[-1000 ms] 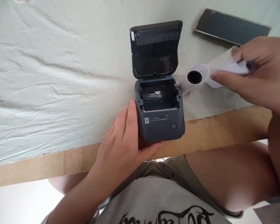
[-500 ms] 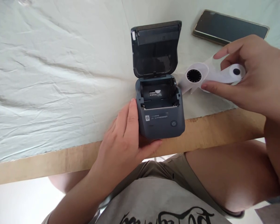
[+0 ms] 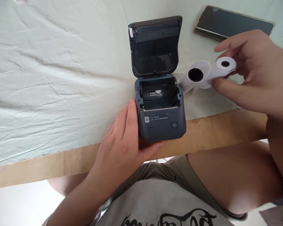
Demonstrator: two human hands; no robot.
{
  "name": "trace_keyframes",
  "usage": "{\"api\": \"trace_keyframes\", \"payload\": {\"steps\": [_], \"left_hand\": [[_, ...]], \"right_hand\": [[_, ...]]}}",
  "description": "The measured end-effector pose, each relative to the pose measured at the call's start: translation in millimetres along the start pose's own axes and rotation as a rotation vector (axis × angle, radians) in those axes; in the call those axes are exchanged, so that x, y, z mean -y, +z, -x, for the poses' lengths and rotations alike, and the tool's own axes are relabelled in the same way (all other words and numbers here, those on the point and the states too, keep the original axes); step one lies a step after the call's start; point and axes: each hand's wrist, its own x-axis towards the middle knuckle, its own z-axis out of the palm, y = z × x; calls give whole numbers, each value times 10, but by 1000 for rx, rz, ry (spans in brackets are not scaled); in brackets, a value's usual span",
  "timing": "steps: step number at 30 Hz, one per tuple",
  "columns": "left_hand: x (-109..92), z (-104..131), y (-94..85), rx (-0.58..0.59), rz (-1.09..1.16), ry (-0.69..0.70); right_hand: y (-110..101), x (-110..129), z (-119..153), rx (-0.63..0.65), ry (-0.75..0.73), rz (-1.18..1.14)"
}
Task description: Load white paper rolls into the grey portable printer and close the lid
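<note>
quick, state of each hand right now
Left hand: holding the dark printer.
Right hand: half curled at the small white roll; whether gripping cannot be told.

We see a dark blue-grey printer [image 3: 163, 133], its black lid [image 3: 155, 47], white roll [image 3: 187, 83] with black core [image 3: 195, 75], pale green cloth [image 3: 61, 81], our black-lettered grey shirt [image 3: 160, 197].

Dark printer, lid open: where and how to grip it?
Probably the near half of the printer, across its two side walls, coming from the near edge. The hinged lid stands open at the far end and the bay gapes upward, offering poorer holds.
</note>
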Motion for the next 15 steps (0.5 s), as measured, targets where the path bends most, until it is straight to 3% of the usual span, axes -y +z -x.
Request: {"api": "trace_keyframes", "payload": {"steps": [5, 11, 15], "left_hand": [[-9, -8, 21, 1, 0, -24], [4, 11, 13, -7, 19, -16], [27, 18, 7, -10, 10, 2]], "right_hand": [[7, -32, -30, 27, -121, 55], [-23, -53, -16, -21, -91, -57], [15, -53, -76, 17, -104, 30]]}}
